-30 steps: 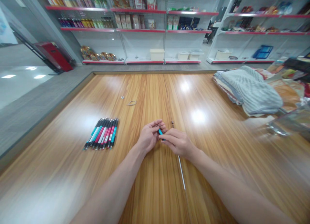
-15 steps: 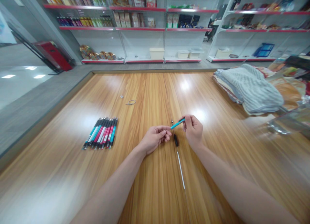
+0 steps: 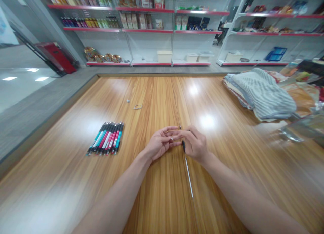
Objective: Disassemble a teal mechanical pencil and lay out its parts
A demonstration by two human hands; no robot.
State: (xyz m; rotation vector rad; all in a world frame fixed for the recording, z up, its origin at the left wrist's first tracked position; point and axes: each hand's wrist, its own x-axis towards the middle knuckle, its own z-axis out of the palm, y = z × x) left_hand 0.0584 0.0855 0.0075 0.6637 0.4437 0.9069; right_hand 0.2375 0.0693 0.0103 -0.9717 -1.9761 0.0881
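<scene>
1. The wooden table (image 3: pixel 227 102) carries folded cloths (image 3: pixel 263 92) at far right.
2. A row of pens (image 3: pixel 106 139) lies well left of the left hand (image 3: pixel 158 145).
3. The left hand is cupped, half-open; the right hand (image 3: pixel 196 144) pinches a small pale part (image 3: pixel 172 138) at its fingertips.
4. A white refill (image 3: pixel 189 178) runs lengthwise between the forearms, nearer the right.

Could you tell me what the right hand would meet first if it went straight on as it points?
Most likely the left hand: the right hand points leftward at its fingertips, seemingly almost touching.
</scene>
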